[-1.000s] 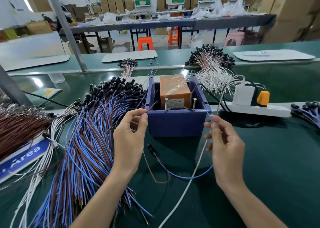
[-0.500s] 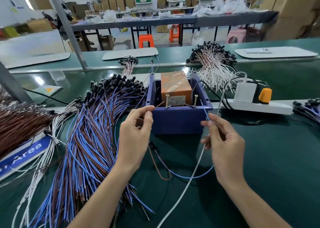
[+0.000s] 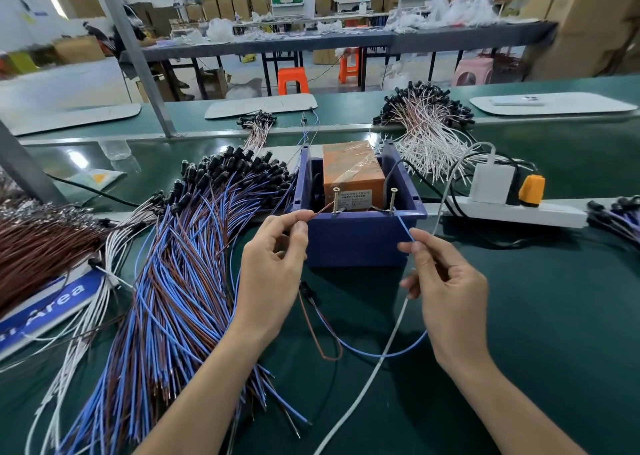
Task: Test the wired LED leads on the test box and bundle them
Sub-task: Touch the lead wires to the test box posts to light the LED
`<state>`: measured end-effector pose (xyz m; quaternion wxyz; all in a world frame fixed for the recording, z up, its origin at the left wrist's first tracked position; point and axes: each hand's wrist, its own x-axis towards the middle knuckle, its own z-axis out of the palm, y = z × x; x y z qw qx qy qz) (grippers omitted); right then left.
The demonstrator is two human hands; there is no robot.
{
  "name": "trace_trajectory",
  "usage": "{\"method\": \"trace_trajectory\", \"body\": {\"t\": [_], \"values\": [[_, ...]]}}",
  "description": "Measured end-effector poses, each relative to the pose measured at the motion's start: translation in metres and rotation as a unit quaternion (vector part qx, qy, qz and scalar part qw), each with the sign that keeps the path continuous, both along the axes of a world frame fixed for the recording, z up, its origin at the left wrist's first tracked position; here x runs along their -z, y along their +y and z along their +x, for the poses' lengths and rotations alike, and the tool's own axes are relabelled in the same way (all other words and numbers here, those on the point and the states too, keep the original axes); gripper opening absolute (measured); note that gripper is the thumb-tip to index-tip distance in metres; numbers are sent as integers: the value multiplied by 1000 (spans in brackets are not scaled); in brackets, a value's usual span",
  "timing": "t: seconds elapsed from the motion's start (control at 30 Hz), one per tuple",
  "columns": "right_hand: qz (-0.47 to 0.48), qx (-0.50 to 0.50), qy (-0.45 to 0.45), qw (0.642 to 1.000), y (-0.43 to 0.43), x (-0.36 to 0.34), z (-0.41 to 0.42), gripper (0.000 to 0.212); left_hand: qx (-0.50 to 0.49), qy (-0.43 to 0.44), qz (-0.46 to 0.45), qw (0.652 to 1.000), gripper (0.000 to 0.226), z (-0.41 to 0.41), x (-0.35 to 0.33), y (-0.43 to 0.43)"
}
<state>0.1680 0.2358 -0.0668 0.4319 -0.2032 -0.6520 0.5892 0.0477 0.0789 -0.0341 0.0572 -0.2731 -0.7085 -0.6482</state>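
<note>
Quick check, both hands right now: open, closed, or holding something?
Left hand: closed, pinching the brown lead between thumb and fingertips.
Right hand: closed, pinching the blue lead between thumb and forefinger.

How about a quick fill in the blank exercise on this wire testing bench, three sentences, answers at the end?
1. The wire end pinched by the left hand is coloured ____.
2. The second wire, pinched by the right hand, is coloured ____.
3. The big pile of leads lies to the ____ of the test box.
Missing words: brown; blue; left.
</note>
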Motion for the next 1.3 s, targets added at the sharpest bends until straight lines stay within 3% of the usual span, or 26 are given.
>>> {"method": "trace_trajectory", "body": {"t": [1.3], "values": [[5, 0, -11, 1000, -4, -1, 3, 23, 10, 12, -18, 1000, 25, 3, -1, 0]]}}
